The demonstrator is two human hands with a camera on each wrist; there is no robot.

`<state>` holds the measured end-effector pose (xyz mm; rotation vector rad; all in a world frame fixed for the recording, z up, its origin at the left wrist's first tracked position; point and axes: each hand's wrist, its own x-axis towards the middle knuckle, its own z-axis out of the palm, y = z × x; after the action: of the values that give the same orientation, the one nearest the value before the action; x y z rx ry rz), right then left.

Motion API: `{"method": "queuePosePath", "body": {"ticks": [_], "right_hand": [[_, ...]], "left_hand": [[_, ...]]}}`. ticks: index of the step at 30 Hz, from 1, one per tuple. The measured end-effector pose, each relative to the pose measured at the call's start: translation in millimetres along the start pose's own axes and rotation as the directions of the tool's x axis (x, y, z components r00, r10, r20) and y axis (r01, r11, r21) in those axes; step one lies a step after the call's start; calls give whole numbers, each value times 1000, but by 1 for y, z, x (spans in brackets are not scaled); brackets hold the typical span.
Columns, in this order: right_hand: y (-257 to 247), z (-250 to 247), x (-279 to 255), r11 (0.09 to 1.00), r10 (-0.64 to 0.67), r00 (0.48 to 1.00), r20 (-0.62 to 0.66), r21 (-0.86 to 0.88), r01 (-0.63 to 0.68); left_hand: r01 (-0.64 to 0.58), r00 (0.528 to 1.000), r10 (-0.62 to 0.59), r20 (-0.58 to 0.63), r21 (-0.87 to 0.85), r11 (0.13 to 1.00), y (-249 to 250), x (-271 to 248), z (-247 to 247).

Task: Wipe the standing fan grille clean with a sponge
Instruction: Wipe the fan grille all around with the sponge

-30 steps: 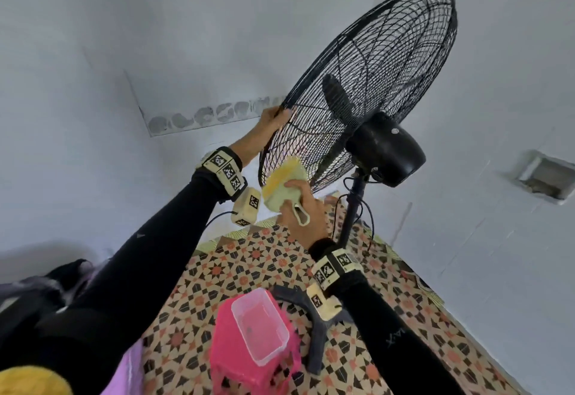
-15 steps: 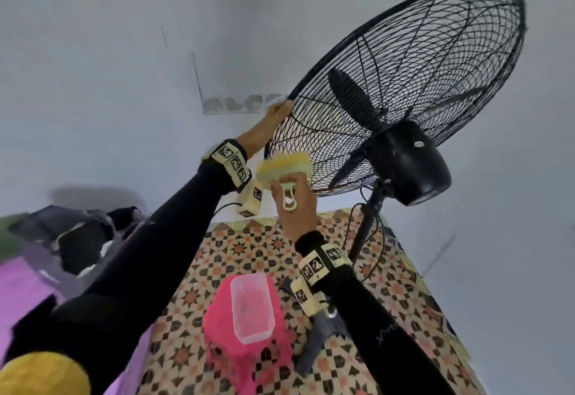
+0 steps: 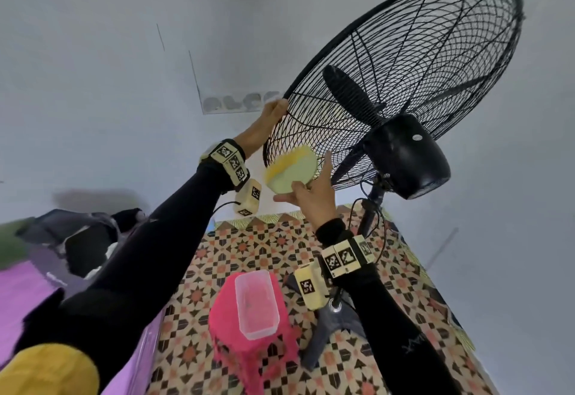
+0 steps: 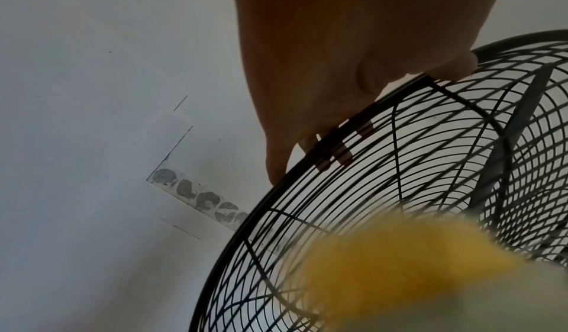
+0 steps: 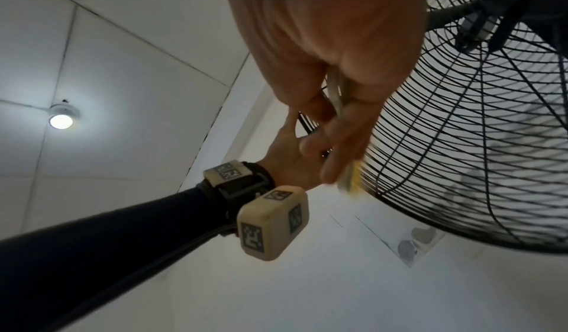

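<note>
Pressing soft, light yellow sponge (image 3: 291,170), pinched in right hand (image 3: 311,197), against lower rear fan grille (image 3: 404,61); left hand (image 3: 267,123) clamping stiff rim, likely steadying the springy, top-heavy wire cage.

Your head view is evenly lit and bends straight lines at its edges. A ceiling lamp (image 5: 61,121) glares in your right wrist view. The sponge (image 4: 408,271) blurs close to your left wrist camera.

Patterned floor (image 3: 389,288), pink stool (image 3: 249,320), fan base (image 3: 329,329)
</note>
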<state>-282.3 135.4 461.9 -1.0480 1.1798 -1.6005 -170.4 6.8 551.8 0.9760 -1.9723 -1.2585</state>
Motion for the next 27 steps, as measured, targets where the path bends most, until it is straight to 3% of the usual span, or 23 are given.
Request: {"method": "queuePosePath", "body": {"ticks": [3, 5, 8, 11, 12, 14, 17, 19, 23, 27], "right_hand": [[-16, 14, 0, 984, -179, 964, -199, -17, 179], [-18, 26, 7, 974, -180, 954, -241, 89, 206], [14, 40, 8, 977, 43, 981, -191, 211, -1], [46, 51, -6, 964, 227, 950, -214, 188, -188], [48, 55, -9, 968, 206, 949, -238, 191, -162], [39, 63, -5, 985, 40, 960, -276, 172, 8], [19, 63, 5, 975, -140, 936, -324, 119, 187], [26, 55, 13, 989, -104, 933, -346, 63, 134], [62, 40, 11, 990, 135, 944, -301, -6, -144], [29, 30, 10, 998, -25, 929, -370, -66, 0]], "left_hand": [[-18, 1000, 17, -16, -24, 1000, 7, -3, -3], [10, 1000, -10, 13, -45, 999, 8, -1, -8], [39, 998, -36, 42, -71, 997, 1, 5, -16], [18, 997, -14, 78, -45, 999, -1, 5, -16], [2, 997, 1, 73, -45, 999, -2, 4, -14], [-27, 998, 29, 55, -30, 999, -3, 7, -16], [0, 998, 1, 56, -25, 1000, -5, 12, -19], [-5, 998, 7, 59, -29, 1000, -8, 16, -20], [-1, 997, 3, 72, -26, 1000, -13, 23, -21], [-12, 996, 13, 94, -4, 1000, -15, 22, -25]]}}
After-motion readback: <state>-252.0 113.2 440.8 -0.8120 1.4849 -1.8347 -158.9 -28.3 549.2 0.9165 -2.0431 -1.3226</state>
